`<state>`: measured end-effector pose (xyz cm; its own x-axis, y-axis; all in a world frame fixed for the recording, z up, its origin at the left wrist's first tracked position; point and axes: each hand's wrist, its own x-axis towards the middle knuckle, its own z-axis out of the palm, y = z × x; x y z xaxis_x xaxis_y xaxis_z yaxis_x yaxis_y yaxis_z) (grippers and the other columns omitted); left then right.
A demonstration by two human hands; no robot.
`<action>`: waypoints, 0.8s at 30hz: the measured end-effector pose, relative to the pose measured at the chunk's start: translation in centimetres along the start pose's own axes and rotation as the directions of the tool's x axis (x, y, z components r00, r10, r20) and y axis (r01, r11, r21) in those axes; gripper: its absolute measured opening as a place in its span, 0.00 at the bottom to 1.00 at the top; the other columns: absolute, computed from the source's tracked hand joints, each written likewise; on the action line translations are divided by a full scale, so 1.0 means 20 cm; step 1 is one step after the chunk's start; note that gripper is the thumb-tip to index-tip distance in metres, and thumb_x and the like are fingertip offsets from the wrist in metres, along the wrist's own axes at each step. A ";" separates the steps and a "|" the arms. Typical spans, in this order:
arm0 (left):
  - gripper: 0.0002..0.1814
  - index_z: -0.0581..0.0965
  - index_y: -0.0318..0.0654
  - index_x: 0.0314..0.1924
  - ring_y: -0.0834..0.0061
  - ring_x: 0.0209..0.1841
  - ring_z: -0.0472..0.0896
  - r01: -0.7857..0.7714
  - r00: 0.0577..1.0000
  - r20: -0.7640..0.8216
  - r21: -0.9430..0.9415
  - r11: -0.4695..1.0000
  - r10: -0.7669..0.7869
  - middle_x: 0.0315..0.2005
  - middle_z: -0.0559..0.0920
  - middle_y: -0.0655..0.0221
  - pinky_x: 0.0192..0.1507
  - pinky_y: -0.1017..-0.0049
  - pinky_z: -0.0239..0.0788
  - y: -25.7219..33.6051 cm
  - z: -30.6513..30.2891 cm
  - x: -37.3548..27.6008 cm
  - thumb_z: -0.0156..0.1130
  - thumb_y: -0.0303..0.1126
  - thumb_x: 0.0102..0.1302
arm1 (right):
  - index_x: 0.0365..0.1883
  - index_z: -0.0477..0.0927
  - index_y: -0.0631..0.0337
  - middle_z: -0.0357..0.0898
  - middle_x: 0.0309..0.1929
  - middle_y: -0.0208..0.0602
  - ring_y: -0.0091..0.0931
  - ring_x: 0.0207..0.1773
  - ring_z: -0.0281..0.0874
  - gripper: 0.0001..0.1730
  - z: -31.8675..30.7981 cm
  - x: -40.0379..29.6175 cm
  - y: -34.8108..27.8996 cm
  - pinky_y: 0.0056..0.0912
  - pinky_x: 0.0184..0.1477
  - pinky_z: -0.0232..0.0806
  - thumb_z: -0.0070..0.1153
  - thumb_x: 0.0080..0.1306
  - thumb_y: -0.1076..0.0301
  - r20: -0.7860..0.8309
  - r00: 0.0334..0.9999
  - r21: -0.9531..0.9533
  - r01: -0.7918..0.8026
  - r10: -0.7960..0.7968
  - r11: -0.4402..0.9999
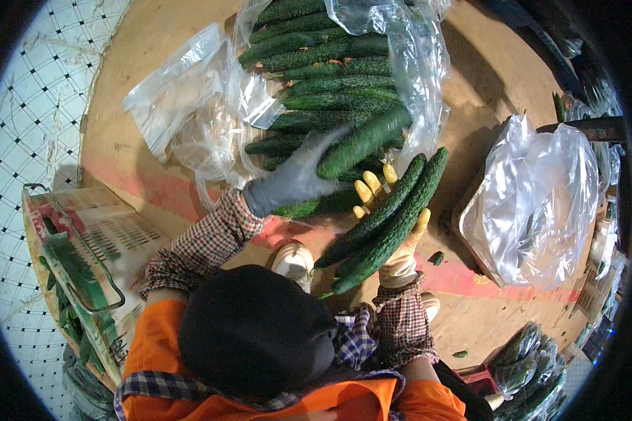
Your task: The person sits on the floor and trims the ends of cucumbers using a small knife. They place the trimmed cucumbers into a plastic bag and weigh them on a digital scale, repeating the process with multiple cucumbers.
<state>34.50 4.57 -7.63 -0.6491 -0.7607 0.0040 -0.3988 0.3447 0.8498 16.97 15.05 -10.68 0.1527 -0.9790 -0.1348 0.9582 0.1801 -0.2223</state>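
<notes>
My left hand (289,181), in a grey glove, grips the near end of a cucumber (366,143). Both are motion-blurred, and the cucumber slants up to the right over a row of cucumbers (342,84). That row lies side by side in a large clear plastic bag (421,68), whose film is folded back at the sides. In my right hand (400,260), gloved in white with yellow fingers, two long cucumbers (392,231) rest side by side on a slant. Its fingertips show past their left side and the thumb on the right.
Crumpled clear plastic (205,116) lies left of the row. At right stands a plastic-lined container (529,205). A crate with a wire handle (79,247) is at lower left, beside tiled flooring (37,105). Bagged cucumbers (526,368) sit at lower right. Cucumber scraps (436,258) dot the brown floor covering.
</notes>
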 end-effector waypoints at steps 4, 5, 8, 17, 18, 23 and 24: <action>0.33 0.65 0.42 0.57 0.54 0.49 0.68 -0.071 0.997 0.062 0.340 0.938 0.054 0.43 0.69 0.53 0.54 0.62 0.58 -0.11 0.09 -0.04 0.64 0.39 0.51 | 0.64 0.49 0.60 0.49 0.63 0.55 0.44 0.66 0.48 0.49 -0.03 -0.01 -0.04 0.46 0.57 0.61 0.50 0.54 0.37 -0.070 0.998 -0.126 0.003 -0.012 0.992; 0.28 0.68 0.43 0.54 0.54 0.46 0.70 -0.049 0.997 0.078 0.404 0.913 0.019 0.39 0.70 0.53 0.52 0.62 0.60 -0.13 0.10 -0.04 0.63 0.39 0.53 | 0.64 0.49 0.60 0.49 0.64 0.55 0.44 0.66 0.48 0.49 -0.05 -0.01 -0.05 0.45 0.57 0.61 0.50 0.54 0.38 -0.078 0.997 -0.129 0.003 -0.013 0.992; 0.20 0.74 0.36 0.46 0.55 0.45 0.71 -0.239 0.951 -0.071 0.449 0.861 0.301 0.38 0.73 0.53 0.50 0.61 0.62 -0.17 0.07 0.02 0.59 0.39 0.56 | 0.64 0.51 0.59 0.49 0.64 0.53 0.42 0.66 0.49 0.48 -0.10 -0.02 -0.07 0.45 0.57 0.61 0.50 0.54 0.38 -0.110 0.993 -0.128 0.018 -0.032 0.992; 0.23 0.70 0.31 0.48 0.53 0.49 0.68 -0.132 0.987 0.149 0.571 0.810 0.056 0.42 0.72 0.50 0.52 0.63 0.60 -0.48 -0.11 0.20 0.57 0.41 0.58 | 0.65 0.47 0.58 0.53 0.63 0.50 0.40 0.62 0.57 0.48 -0.15 -0.05 -0.06 0.47 0.58 0.58 0.52 0.55 0.41 -0.078 0.997 0.038 0.017 -0.014 0.999; 0.22 0.70 0.31 0.46 0.56 0.48 0.68 -0.195 0.980 0.153 0.634 0.748 0.126 0.40 0.72 0.52 0.51 0.64 0.61 -0.52 -0.11 0.19 0.58 0.41 0.57 | 0.65 0.45 0.58 0.54 0.62 0.50 0.40 0.62 0.58 0.48 -0.15 -0.06 -0.08 0.48 0.58 0.58 0.52 0.56 0.43 -0.063 0.998 0.081 0.023 -0.018 0.996; 0.21 0.70 0.30 0.42 0.58 0.41 0.70 -0.107 0.994 0.039 0.466 0.878 0.101 0.38 0.72 0.56 0.46 0.64 0.62 -0.29 -0.30 -0.02 0.60 0.40 0.54 | 0.65 0.45 0.59 0.55 0.62 0.53 0.42 0.62 0.57 0.49 -0.09 -0.06 -0.06 0.52 0.59 0.56 0.53 0.56 0.44 0.008 1.000 0.131 0.009 -0.010 0.991; 0.21 0.70 0.30 0.41 0.57 0.39 0.70 -0.118 0.991 -0.009 0.375 0.919 0.131 0.37 0.71 0.56 0.45 0.64 0.62 -0.29 -0.31 -0.06 0.60 0.39 0.54 | 0.65 0.45 0.60 0.55 0.61 0.53 0.42 0.62 0.57 0.49 -0.06 -0.07 -0.06 0.52 0.59 0.56 0.54 0.55 0.44 0.005 1.000 0.120 0.020 -0.021 0.993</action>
<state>41.63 0.02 -9.37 -0.6898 -0.7140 0.1204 -0.5328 0.6131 0.5833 15.25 16.29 -11.30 0.1339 -0.9830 -0.1256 0.9831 0.1477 -0.1079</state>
